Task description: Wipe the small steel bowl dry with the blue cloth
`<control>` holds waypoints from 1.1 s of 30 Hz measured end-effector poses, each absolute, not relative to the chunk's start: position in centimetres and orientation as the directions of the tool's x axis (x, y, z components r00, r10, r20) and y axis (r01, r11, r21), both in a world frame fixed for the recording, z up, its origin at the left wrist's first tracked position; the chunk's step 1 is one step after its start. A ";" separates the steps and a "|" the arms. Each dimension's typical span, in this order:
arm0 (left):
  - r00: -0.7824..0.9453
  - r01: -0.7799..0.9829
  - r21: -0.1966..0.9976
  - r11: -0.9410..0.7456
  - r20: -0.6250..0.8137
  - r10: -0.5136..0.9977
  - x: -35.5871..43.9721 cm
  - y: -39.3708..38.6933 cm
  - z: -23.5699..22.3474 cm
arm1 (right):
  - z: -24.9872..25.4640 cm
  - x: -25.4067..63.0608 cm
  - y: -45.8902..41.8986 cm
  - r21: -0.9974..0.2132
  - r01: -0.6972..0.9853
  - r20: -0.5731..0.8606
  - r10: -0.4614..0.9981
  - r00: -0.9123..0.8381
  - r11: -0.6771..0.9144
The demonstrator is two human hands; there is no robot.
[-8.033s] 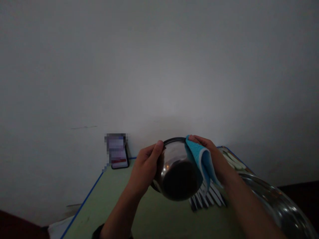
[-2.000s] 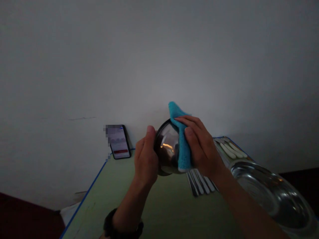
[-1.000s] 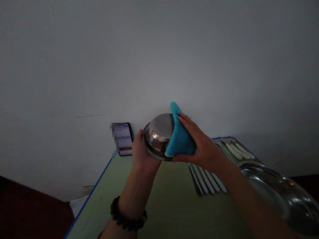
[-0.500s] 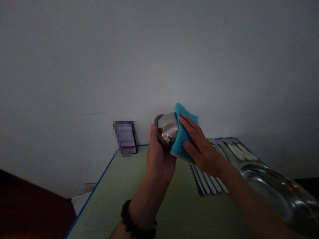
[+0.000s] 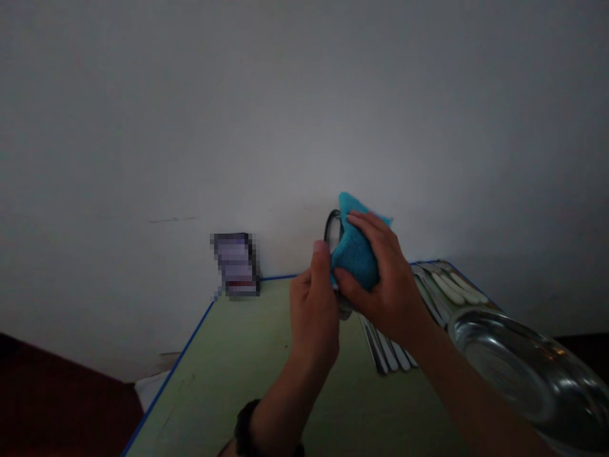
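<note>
Over the green table (image 5: 233,362), our left hand (image 5: 316,311) clamps a bowl (image 5: 333,233), mostly hidden by the cloth (image 5: 360,257) our right hand (image 5: 390,285) clutches; the basin (image 5: 509,381) is cropped; tabletop extends left to blue edging (image 5: 178,362).

Bowl (image 5: 335,233): glossy metal. Cloth (image 5: 359,257): matt, fuzzy. Basin (image 5: 514,368): shiny smooth metal.

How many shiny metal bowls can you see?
2: a small bowl held in the left hand, partly hidden by the blue cloth, and a large bowl at the lower right.
</note>
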State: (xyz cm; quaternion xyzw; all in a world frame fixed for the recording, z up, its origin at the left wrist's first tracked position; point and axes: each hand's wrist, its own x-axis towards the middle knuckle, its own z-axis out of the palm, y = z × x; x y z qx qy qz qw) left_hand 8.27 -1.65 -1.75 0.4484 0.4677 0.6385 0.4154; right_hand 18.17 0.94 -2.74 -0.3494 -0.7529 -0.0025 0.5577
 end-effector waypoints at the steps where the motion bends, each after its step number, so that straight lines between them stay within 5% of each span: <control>1: -0.266 -0.097 0.972 -0.216 0.184 0.946 8.2 -1.8 -1.7 | -2.6 18.1 0.8 -0.387 0.523 0.848 0.516 -0.123 0.759; 13: -0.167 0.299 0.837 -0.459 0.520 0.838 7.5 -2.0 -2.5 | -1.7 18.1 0.2 -0.675 0.352 0.734 0.638 0.233 0.648; 21: -0.326 -0.212 0.949 -0.233 0.156 0.933 7.0 -1.5 -1.1 | -3.4 19.8 2.5 -0.844 0.097 0.535 0.818 0.209 0.527; 27: -0.328 -0.630 0.758 -0.167 -0.065 0.942 7.1 -0.4 -0.9 | -4.4 18.9 2.4 -0.810 0.153 0.580 0.812 0.068 0.566; 30: -0.276 -0.670 0.725 -0.160 -0.043 0.960 7.0 -0.3 -0.8 | -4.2 19.2 2.4 -0.755 0.233 0.636 0.772 0.028 0.613; 33: -0.320 -0.556 0.812 -0.177 -0.013 0.947 6.9 -0.6 -0.7 | -3.6 19.6 1.9 -0.655 0.328 0.714 0.700 -0.024 0.680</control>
